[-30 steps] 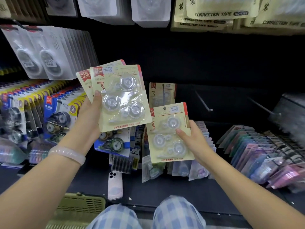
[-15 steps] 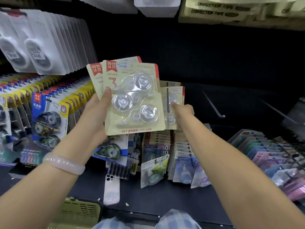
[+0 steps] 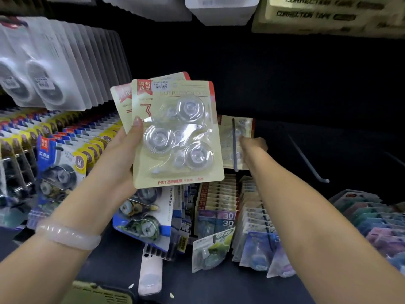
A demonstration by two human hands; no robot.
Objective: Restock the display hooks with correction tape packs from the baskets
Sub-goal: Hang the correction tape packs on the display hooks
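Left hand (image 3: pixel 122 150) grips a fanned stack of correction tape packs (image 3: pixel 177 132) at centre, thumb across the front. Right hand (image 3: pixel 252 148), at three o'clock, pinches one pack (image 3: pixel 238 130) hanging on a hook (image 3: pixel 234 145).

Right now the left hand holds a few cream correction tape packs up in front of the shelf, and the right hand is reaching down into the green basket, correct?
Not quite. The head view shows the right hand reaching forward to a cream pack on the display hook, not into the green basket. The left hand does hold the cream correction tape packs up.
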